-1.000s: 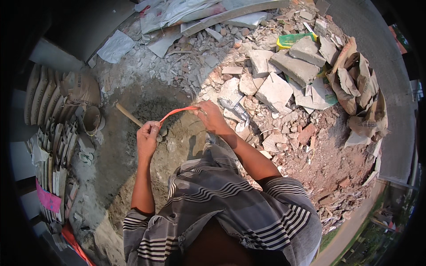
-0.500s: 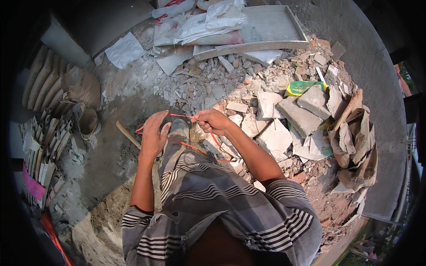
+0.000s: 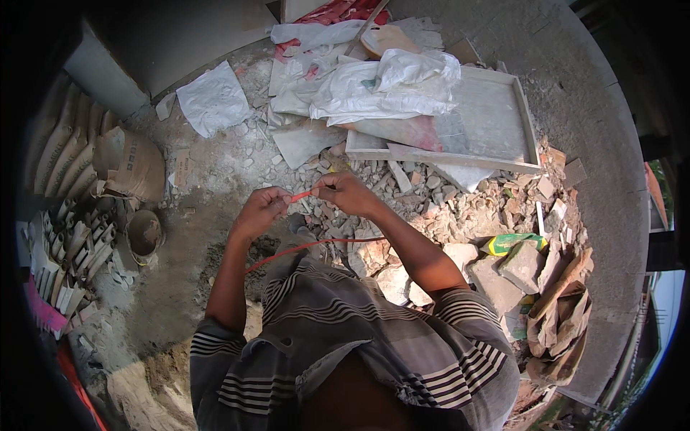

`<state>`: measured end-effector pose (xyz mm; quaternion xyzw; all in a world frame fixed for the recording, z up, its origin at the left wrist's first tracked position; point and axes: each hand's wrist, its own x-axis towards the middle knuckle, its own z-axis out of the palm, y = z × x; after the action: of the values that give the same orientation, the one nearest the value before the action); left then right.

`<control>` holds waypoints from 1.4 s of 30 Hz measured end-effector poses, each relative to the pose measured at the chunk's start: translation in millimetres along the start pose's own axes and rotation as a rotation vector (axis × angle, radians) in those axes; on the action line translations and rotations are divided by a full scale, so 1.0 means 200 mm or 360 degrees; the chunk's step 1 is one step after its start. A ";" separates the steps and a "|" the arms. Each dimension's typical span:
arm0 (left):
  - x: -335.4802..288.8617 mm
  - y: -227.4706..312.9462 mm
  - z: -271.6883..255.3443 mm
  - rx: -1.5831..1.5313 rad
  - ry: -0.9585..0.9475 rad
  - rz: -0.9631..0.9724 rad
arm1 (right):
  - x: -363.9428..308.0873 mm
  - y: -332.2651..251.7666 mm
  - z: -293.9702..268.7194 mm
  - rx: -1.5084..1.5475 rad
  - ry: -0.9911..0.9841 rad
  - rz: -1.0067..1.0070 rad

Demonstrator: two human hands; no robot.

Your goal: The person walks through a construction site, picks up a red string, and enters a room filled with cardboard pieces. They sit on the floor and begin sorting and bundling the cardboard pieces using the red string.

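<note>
In front of me a thin orange-red plastic strap (image 3: 300, 196) runs as a short span between both hands. My left hand (image 3: 263, 211) is closed, pinching one end of this span. My right hand (image 3: 346, 193) is closed on the other end, a small gap away. More of the red strap (image 3: 309, 245) arcs lower down, across my lap; how it joins the piece in my fingers is hidden. Behind and below the hands lie rubble and a shaded patch of ground.
Broken concrete slabs (image 3: 496, 280) and a crumpled brown paper sack (image 3: 560, 323) lie at right. Beyond my hands a shallow tray (image 3: 496, 115) bears white plastic sacks (image 3: 388, 86). At left stand a bucket (image 3: 145, 235), stacked curved tiles (image 3: 72, 251) and a brown sack (image 3: 133, 161).
My left hand, formerly spread with the strap looped about it, now pinches the strap beside my right hand. Both hands sit slightly farther forward. My view has shifted, so the surroundings appear lower.
</note>
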<state>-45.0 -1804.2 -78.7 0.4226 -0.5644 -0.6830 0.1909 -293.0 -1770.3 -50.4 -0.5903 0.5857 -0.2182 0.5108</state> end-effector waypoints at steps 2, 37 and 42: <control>0.10 0.12 -0.21 -0.0191 -0.0015 0.0044 | 0.25 -0.11 -0.08 -0.0050 -0.0014 -0.0197; 1.20 0.94 -2.05 0.0089 0.0732 0.0241 | 2.62 -1.16 -0.48 -0.0384 0.0208 -0.1169; 1.42 1.11 -2.39 -0.0364 0.0753 0.0103 | 2.95 -1.40 -0.51 -0.0641 0.0730 -0.1611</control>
<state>124.5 -2370.2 22.2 0.5278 -0.4364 -0.6182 0.3858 -119.2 -2404.0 28.2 -0.8194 0.3565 -0.4415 0.0813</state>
